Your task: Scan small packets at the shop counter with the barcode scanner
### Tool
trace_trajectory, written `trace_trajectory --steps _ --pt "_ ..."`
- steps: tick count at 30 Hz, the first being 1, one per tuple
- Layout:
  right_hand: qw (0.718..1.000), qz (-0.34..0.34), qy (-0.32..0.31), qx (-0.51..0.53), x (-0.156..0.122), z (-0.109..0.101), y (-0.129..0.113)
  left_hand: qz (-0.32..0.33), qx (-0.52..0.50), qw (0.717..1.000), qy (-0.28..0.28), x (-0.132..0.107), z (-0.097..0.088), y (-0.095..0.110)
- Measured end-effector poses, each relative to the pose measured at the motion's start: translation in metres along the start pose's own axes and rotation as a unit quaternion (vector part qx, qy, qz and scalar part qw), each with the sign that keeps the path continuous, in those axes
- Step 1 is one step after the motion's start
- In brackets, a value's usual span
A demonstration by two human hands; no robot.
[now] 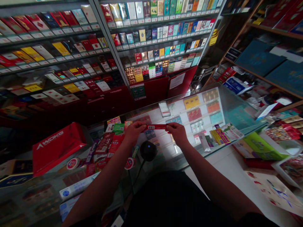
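Observation:
A slim red packet with a barcode [156, 127] is stretched level between my two hands, above the glass counter [165, 157]. My left hand [134, 130] pinches its left end, and my right hand [176, 130] pinches the right end. Just below the packet, a round black device [148, 150] with a small blue light stands on the glass, its cable running toward me. Red snack packets [115, 146] and a green packet [118, 127] lie beside my left forearm. Beyond my hands is a blurred-out white item [164, 109].
A red box [59, 146] sits at the left of the counter. Colourful snack packs [220, 135] lie on the right part of the glass. Cigarette shelves [161, 28] line the far wall. A green carton [262, 146] stands past the counter's right edge.

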State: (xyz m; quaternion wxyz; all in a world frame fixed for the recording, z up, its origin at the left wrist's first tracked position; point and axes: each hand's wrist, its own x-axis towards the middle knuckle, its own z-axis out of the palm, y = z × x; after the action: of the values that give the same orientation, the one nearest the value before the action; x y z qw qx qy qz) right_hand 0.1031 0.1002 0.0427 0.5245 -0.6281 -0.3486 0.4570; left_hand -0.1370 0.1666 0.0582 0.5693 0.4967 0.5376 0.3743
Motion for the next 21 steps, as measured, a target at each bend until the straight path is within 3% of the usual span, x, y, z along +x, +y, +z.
trace_trajectory --steps 8,12,21 --pt "0.994 0.065 0.047 0.071 -0.004 -0.008 0.000 -0.048 -0.050 0.997 -0.039 0.010 0.009 -0.006" --pt "0.993 0.063 0.063 0.076 -0.007 -0.014 0.007 -0.048 -0.059 0.995 -0.067 0.016 0.014 -0.007" --pt "0.994 0.058 0.079 0.038 -0.020 -0.026 0.023 -0.064 0.026 0.992 -0.102 0.022 0.015 -0.015"
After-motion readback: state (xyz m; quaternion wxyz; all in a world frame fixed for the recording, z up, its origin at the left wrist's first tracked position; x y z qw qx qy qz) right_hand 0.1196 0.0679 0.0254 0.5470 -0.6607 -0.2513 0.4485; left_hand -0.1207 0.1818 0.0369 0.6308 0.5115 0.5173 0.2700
